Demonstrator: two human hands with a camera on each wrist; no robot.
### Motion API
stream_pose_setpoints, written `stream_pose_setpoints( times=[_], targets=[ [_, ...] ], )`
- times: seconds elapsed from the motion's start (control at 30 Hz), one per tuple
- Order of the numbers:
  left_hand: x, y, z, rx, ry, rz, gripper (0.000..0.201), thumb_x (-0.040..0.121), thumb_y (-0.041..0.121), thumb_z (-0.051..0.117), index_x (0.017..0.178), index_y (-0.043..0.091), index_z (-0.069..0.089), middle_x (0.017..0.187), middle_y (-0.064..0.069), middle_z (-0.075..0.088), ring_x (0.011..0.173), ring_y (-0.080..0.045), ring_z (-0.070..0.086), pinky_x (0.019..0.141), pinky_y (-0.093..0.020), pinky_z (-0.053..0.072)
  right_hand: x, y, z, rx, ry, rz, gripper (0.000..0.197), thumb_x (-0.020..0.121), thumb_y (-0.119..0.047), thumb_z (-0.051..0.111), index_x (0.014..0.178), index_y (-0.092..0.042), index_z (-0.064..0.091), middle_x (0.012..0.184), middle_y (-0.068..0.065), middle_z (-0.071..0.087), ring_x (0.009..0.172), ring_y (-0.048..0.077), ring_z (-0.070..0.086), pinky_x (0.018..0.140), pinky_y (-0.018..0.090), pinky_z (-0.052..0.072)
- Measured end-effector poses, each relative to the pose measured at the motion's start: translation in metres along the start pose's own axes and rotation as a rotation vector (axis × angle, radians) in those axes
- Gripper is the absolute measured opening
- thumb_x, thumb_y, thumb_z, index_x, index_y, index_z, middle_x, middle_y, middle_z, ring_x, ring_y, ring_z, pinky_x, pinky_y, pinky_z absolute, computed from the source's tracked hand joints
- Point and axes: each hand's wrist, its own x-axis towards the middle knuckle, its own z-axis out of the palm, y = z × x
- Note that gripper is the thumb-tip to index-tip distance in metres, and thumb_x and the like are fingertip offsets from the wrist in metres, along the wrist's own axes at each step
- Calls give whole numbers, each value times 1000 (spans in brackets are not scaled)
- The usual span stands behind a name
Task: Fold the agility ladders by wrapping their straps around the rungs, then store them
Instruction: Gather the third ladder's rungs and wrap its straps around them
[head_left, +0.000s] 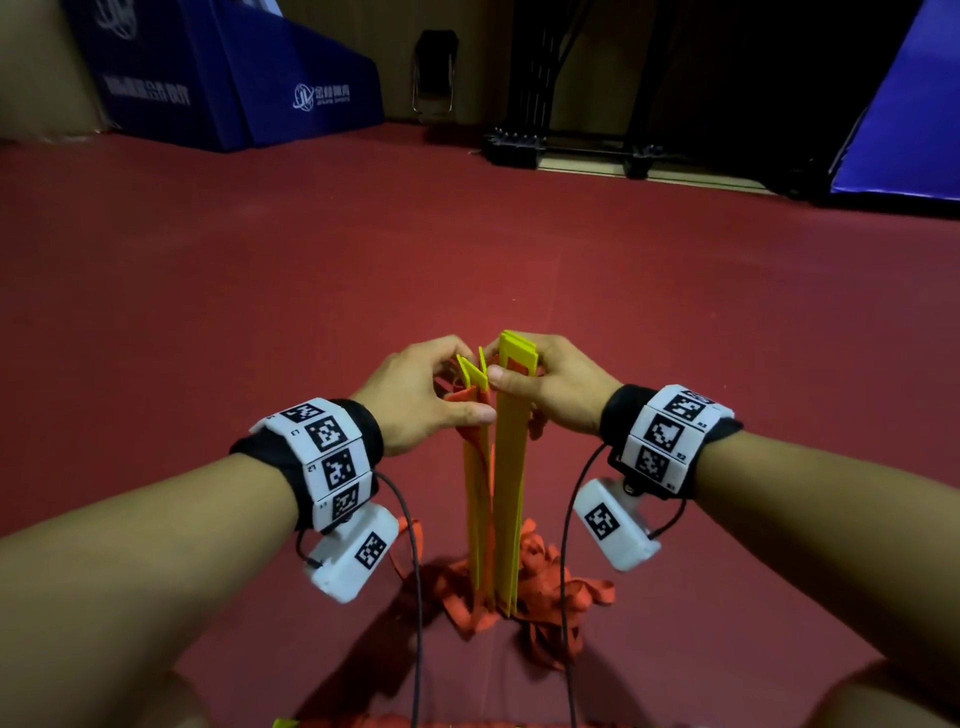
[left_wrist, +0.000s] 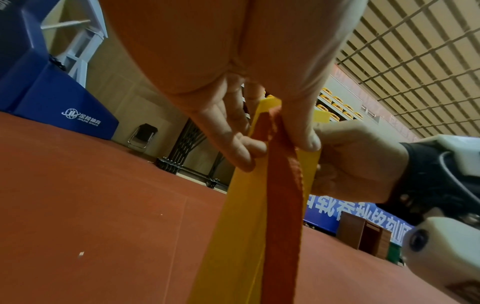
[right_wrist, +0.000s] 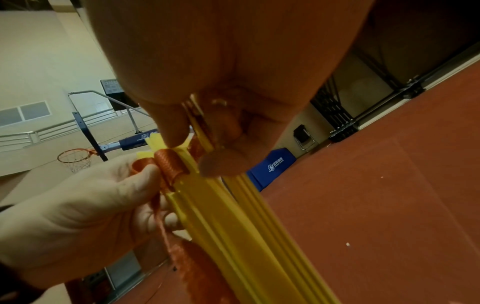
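The rungs (head_left: 506, 467) are flat, thin, yellow plastic strips, long and narrow, with smooth faces. They stand on end on the red floor (head_left: 208, 312), long side pointing straight up, in two bunches just beside each other. The strap (head_left: 545, 587) is orange woven cloth, soft and floppy. Most of it lies in a loose, messy heap on the floor around the bottom of the rungs. One part runs up the face of a rung, as the left wrist view shows.

The left hand (head_left: 415, 402) pinches the top of the shorter bunch, with the strap under its thumb. The right hand (head_left: 553, 384) grips the top of the taller bunch, fingers curled round it. Both hands are close together, in front of the person.
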Motion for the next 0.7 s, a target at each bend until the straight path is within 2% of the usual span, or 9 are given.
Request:
stream_pose_setpoints(
  times=[0.07,0.1,0.2,0.3,0.4,0.5,0.6,0.67,0.7],
  targets=[
    [1,-1,0,28,24,-6,42,63,48,88,92,36,61,89,10,72,73,-5,65,78,-40,57,-2,-3,1,95,-77,37,11,96,-12,64,107,-12,60,66,-9,61,55,17,62,51,37,55],
    [2,-3,0,37,40,-12,41,65,41,90,93,34,61,93,10,72,69,-2,62,77,-36,56,-2,-5,2,127,-110,47,17,94,-7,64,110,-9,58,74,-6,64,58,18,64,52,37,56],
    [3,-3,0,-15,64,-47,43,64,36,91,95,34,61,103,9,72,73,-5,63,79,-36,58,-2,-7,3,159,-158,52,35,88,2,68,118,-3,52,109,17,58,60,16,64,61,45,61],
    [4,-3,0,-20,73,-59,38,68,31,92,95,35,64,100,11,72,83,-5,67,87,-35,58,0,-5,6,147,-138,71,40,86,4,71,120,2,51,121,26,54,72,29,71,71,55,61],
    [4,-4,-1,-23,73,-44,35,77,19,87,103,33,70,106,8,75,104,-3,68,97,-36,56,2,-3,7,169,-129,85,39,89,4,67,126,2,53,116,26,60,71,23,70,68,42,63],
    [1,-1,-2,-19,44,-13,41,79,17,83,106,44,70,107,10,76,108,-5,68,100,-39,55,4,-1,6,162,-156,90,40,93,4,62,131,1,53,107,24,60,71,20,65,68,36,63],
    [-1,4,-3,25,30,-5,41,72,39,78,103,63,65,107,14,75,104,-18,71,97,-44,56,6,-2,6,59,-167,46,42,94,0,62,135,-4,53,110,23,65,72,20,69,65,33,61],
    [0,5,-3,14,12,-3,42,67,49,74,104,65,64,108,12,75,104,-23,70,97,-47,55,7,-4,6,18,-174,43,45,92,5,61,135,-6,53,99,15,67,66,16,68,63,31,59],
    [-1,6,-3,-2,4,0,42,67,48,74,105,63,65,109,13,75,104,-20,71,98,-46,55,7,-4,6,15,-174,48,47,90,10,60,134,-6,54,91,9,66,61,15,66,63,31,58]
  ],
)
